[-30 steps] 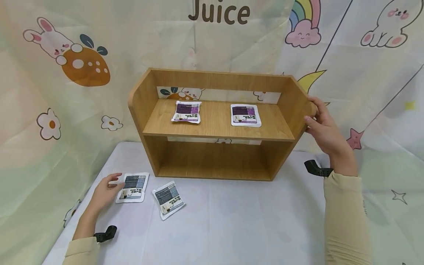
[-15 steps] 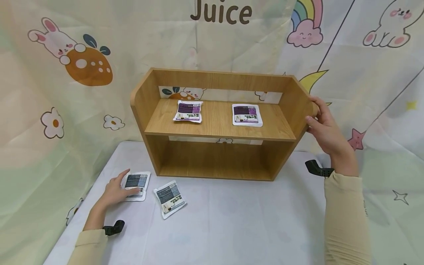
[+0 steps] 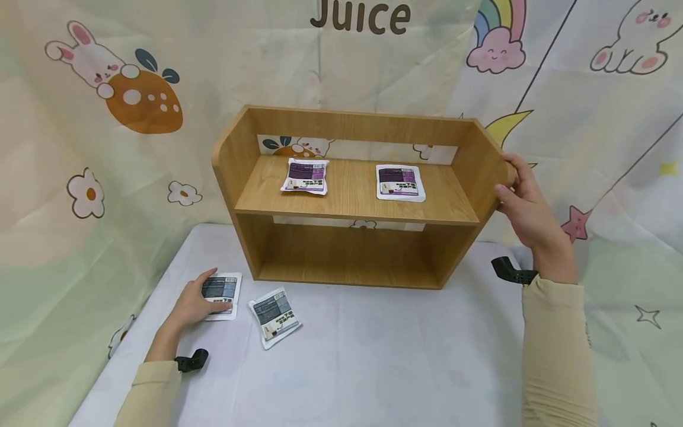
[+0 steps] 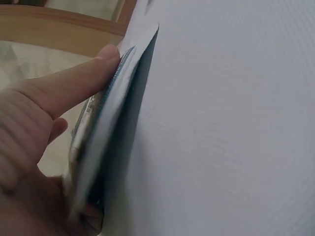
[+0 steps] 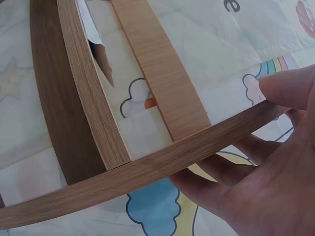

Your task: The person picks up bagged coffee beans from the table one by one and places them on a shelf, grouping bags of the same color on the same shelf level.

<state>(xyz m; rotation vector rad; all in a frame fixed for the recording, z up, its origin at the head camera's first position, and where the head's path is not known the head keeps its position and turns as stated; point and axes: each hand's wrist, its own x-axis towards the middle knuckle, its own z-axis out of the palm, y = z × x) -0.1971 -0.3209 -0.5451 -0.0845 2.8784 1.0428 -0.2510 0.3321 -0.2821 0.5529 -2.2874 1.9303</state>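
At the left of the table, my left hand (image 3: 193, 303) spans a white-edged sachet (image 3: 220, 289) with a blue-grey label, thumb and fingers at opposite edges. In the left wrist view the thumb presses against the sachet (image 4: 114, 105), whose near edge stands slightly off the white cloth; the other fingers are partly hidden behind it. A matching sachet (image 3: 274, 317) lies askew to the right of that hand. My right hand (image 3: 533, 216) grips the right side panel of a two-tier wooden shelf (image 3: 349, 207); the right wrist view shows thumb and fingers on either side of the panel (image 5: 162, 153).
Two purple-labelled sachets, one on the left (image 3: 305, 177) and one on the right (image 3: 400, 182), lie on the shelf's upper board. A cartoon-printed cloth (image 3: 133, 196) hangs behind and at the sides. White cloth (image 3: 373, 350) covers the table.
My left hand has moved right and forward onto the left blue-grey sachet, thumb and fingers coming around its edges. The right hand stays on the shelf. The head view has shifted slightly.
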